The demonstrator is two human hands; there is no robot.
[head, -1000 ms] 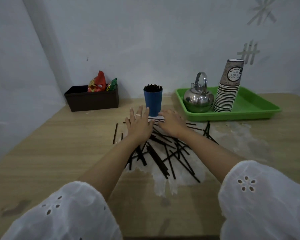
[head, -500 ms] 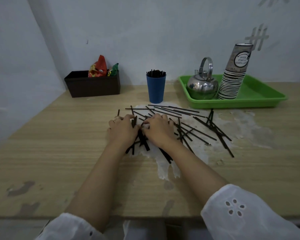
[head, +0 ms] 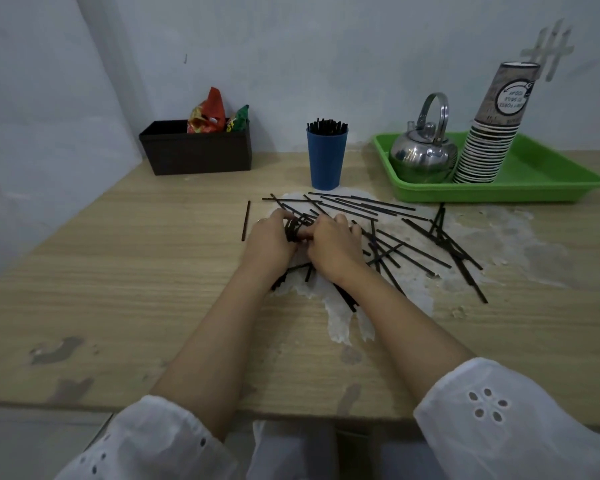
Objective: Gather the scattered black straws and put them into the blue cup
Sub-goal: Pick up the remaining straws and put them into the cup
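Observation:
Several black straws (head: 413, 237) lie scattered over a pale patch in the middle of the wooden table (head: 118, 289). A blue cup (head: 326, 157) stands upright behind them, with a bunch of black straws sticking out of its top. My left hand (head: 269, 242) and my right hand (head: 333, 245) rest side by side on the left part of the pile, fingers curled around a small bundle of straws (head: 297, 226) between them. One single straw (head: 245, 220) lies apart, left of my left hand.
A green tray (head: 541, 181) at the back right carries a steel kettle (head: 421, 157) and a leaning stack of paper cups (head: 492, 133). A dark box (head: 194, 150) with snack packets sits at the back left against the wall.
My hands have pulled back from beside the blue cup toward me and closed together on a bundle of straws in the pile. The camera view has shifted.

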